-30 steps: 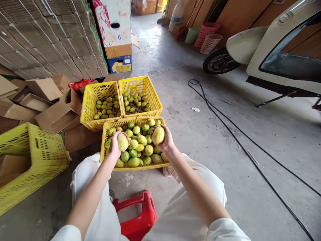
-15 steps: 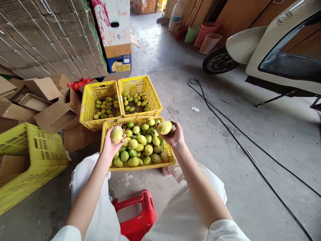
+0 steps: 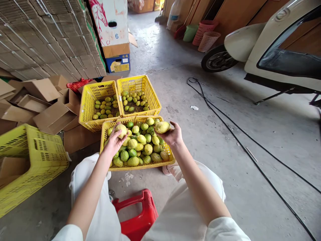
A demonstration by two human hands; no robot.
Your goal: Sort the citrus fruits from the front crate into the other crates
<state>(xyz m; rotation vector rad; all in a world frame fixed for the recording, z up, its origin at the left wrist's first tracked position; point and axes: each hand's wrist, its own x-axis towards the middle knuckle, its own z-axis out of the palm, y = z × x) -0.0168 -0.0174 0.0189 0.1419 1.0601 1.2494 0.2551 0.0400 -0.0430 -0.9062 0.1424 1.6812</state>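
Over crate (image 3: 150, 166), hands (image 3: 175, 136) holding fruit (image 3: 162, 127), probably lemons

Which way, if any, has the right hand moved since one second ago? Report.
Yes: the right hand has shifted rightward, judged against the red stool.

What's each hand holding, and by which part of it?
Left hand: a yellow fruit, gripped along its left side. Right hand: a second yellow fruit, held from below, toward its right end.

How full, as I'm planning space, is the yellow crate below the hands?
Largely full: heaped fruits hide the floor of the crate and lie close to its near rim.
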